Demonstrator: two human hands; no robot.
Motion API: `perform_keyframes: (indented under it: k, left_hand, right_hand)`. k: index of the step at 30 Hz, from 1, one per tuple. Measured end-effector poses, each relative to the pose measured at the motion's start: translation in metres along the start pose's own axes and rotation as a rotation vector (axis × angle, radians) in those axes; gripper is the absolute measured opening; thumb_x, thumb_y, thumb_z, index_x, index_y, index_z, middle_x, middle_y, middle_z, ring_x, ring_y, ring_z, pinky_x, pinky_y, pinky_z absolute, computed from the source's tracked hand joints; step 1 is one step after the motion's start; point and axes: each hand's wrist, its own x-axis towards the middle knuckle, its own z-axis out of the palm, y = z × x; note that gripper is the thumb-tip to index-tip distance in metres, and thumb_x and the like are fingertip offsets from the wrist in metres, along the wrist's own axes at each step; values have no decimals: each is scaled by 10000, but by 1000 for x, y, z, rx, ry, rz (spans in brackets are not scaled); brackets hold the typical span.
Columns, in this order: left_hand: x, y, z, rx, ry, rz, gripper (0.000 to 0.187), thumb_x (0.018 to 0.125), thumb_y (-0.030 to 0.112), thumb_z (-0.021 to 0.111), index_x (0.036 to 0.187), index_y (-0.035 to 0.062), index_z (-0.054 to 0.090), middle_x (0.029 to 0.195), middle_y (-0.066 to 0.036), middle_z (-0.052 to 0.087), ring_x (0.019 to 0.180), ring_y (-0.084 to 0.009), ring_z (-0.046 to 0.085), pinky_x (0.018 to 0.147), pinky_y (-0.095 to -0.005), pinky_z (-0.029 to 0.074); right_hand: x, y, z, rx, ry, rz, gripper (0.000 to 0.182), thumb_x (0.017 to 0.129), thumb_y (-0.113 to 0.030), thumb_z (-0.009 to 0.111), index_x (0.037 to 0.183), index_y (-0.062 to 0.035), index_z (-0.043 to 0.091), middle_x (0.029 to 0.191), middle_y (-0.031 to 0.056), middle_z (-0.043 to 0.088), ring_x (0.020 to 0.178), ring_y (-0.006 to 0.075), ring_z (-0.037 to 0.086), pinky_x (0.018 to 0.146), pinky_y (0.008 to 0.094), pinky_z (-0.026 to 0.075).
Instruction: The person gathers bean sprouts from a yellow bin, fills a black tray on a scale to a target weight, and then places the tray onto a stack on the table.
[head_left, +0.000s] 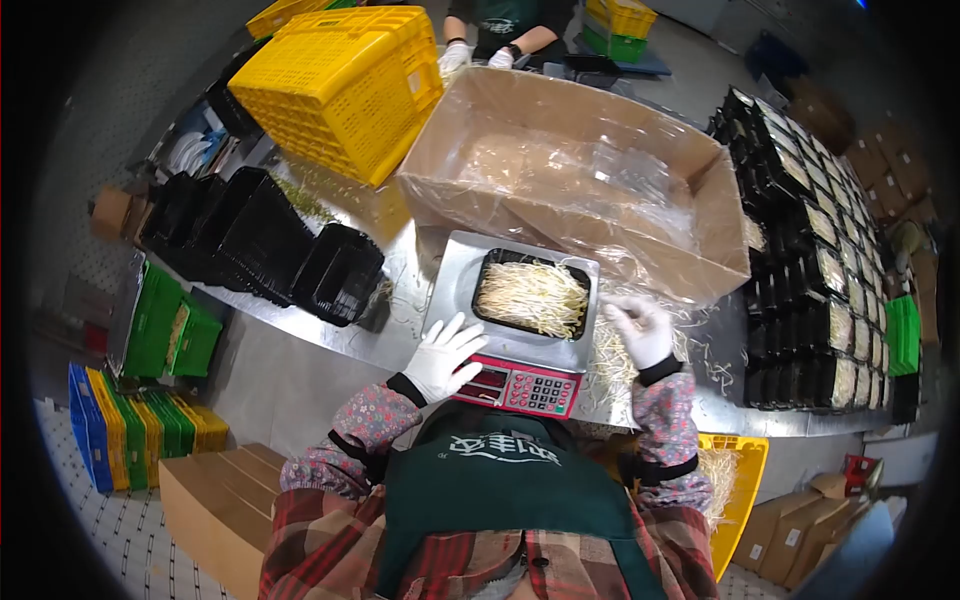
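A black tray of bean sprouts point(533, 293) sits on the metal plate of a weighing scale point(455, 262) with a red keypad front. My left hand point(445, 360), in a white glove, is open with its fingers spread at the scale's near left corner, partly over the display. To the right of the tray, my right hand point(645, 332), also gloved in white, has its fingers closed in a pinch; whatever is between the fingertips is too small to make out. Loose sprouts point(612, 368) lie on the metal table beside and beneath it.
Beyond the scale stands a large cardboard box point(580, 225) lined with clear plastic. Stacked black trays point(250, 235) and a yellow crate point(340, 85) are at left. Filled trays point(815, 290) are piled at right. Across the table, a person's gloved hands point(455, 58) are at work.
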Motion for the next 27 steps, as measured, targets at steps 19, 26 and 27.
perform_keyframes:
  k: [19, 26, 27]
  left_hand:
    - [6, -45, -37, -237, 388, -283, 425, 906, 187, 577, 1268, -27, 518, 1301, -211, 520, 1253, -335, 464, 1078, -391, 328]
    - [14, -50, -52, -440, 484, -418, 393, 924, 129, 537, 1283, -30, 514, 1282, -186, 544, 1222, -263, 499, 1053, -344, 348]
    - [21, -43, -54, -441, 484, -406, 393, 924, 129, 537, 1283, -30, 514, 1282, -186, 544, 1222, -263, 499, 1053, -344, 348]
  right_hand:
    - [-8, 28, 73, -361, -235, -262, 170, 870, -204, 619, 924, -58, 687, 869, 131, 673, 820, 304, 639, 760, 385, 515]
    - [-18, -23, 92, -464, -349, -463, 258, 860, -218, 622, 1077, -80, 646, 869, 105, 653, 826, 289, 631, 719, 396, 506]
    - [-24, -18, 106, -427, -450, -465, 306, 857, -230, 620, 1116, -67, 624, 935, 121, 655, 878, 298, 626, 765, 399, 502]
